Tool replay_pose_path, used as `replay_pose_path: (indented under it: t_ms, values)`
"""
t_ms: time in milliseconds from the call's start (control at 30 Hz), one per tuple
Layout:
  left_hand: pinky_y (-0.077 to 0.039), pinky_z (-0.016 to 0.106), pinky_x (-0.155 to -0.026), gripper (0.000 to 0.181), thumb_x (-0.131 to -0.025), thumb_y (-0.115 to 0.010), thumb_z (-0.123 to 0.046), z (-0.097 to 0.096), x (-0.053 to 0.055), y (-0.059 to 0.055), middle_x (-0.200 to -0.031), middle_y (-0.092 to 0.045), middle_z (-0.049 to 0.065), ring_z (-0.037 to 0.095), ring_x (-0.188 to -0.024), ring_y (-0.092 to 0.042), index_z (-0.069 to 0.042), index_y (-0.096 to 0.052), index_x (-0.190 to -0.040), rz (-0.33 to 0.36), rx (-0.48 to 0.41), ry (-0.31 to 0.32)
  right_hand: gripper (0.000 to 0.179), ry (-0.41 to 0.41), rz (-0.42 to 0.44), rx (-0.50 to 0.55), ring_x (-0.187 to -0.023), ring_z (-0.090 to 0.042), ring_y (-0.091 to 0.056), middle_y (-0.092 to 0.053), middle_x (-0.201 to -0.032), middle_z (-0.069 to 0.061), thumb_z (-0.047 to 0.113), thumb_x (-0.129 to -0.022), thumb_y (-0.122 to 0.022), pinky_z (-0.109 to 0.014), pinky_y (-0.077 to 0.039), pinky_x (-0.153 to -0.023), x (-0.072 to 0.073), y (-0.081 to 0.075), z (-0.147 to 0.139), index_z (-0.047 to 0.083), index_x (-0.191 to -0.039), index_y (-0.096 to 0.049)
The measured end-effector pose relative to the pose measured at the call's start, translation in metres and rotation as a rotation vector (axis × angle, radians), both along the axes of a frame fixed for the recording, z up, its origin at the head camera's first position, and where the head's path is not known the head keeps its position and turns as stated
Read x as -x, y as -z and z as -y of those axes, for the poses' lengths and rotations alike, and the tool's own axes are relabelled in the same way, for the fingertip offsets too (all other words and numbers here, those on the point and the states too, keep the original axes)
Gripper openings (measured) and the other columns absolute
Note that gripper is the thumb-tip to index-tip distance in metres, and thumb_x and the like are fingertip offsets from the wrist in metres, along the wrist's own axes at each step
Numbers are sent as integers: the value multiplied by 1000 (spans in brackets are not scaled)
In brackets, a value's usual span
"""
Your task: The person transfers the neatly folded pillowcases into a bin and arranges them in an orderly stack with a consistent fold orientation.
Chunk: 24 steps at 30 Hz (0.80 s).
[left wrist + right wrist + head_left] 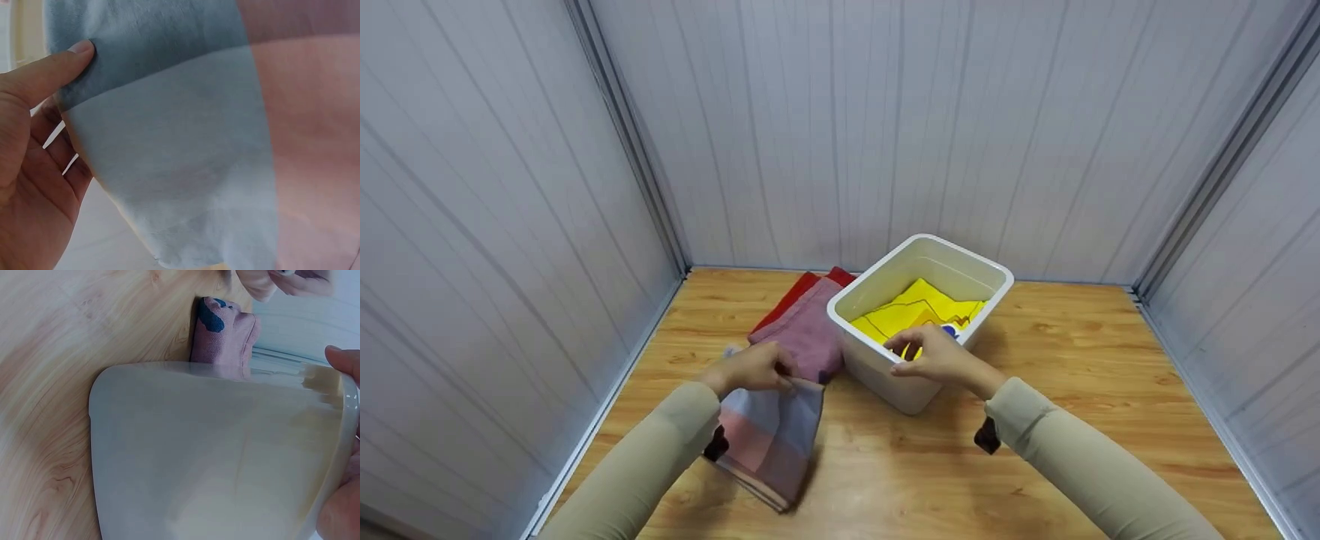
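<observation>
Cloth (772, 431) in a downturned pinch by the left hand (752, 367), right hand (936, 356) arched at bin rim (860, 337), hold unclear

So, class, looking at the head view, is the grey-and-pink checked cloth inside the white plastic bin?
No: the left hand pinches the grey-and-pink checked cloth outside the white plastic bin, to its left.

I see pale panels (855, 135) edging the wooden surface (1095, 360)'s back and sides, grey strips (631, 135) rising from its far corners.
</observation>
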<state>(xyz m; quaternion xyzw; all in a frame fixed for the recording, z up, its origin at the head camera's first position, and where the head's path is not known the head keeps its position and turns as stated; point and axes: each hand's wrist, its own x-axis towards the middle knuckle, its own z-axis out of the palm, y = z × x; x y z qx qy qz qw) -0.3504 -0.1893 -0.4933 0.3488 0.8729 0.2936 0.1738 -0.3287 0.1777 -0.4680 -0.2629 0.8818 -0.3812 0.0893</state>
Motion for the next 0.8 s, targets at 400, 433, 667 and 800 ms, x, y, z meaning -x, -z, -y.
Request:
replay_pose_path:
  t_ms: [400, 433, 667, 800]
  values:
    - [-54, 35, -84, 6, -98, -81, -13, -18, 1, -20, -87, -72, -4, 17, -87, -62, -17, -85, -102, 19, -129, -20, 45, 2, -29, 2, -105, -26, -67, -76, -115, -6, 27, -95, -85, -35, -55, -92, -2, -2, -3, 8, -134, -75]
    - [-54, 35, -85, 7, -98, -81, -13, -19, 1, -21, -88, -72, -3, 18, -88, -62, -17, -85, -102, 27, -139, -20, 46, 4, -29, 6, -106, -28, -67, -76, -115, -6, 28, -95, -85, -35, -55, -93, -3, -2, -3, 9, -135, -75]
    - [-58, 35, -87, 10, -98, -81, -12, -24, -4, -27, -96, -78, -1, 19, -89, -64, -16, -84, -107, 50, -203, -35, 51, -16, -62, 55, -114, -35, -69, -76, -126, -13, 28, -94, -86, -50, -59, -101, -7, 0, -4, 3, -137, -72]
    - [-57, 31, -83, 4, -99, -80, -12, -27, -6, -30, -91, -74, 1, 17, -85, -62, -12, -81, -102, 35, -232, -20, 53, -15, -93, 102, -118, -37, -69, -75, -130, -18, 25, -93, -87, -58, -57, -103, -10, -3, -4, 0, -137, -71]
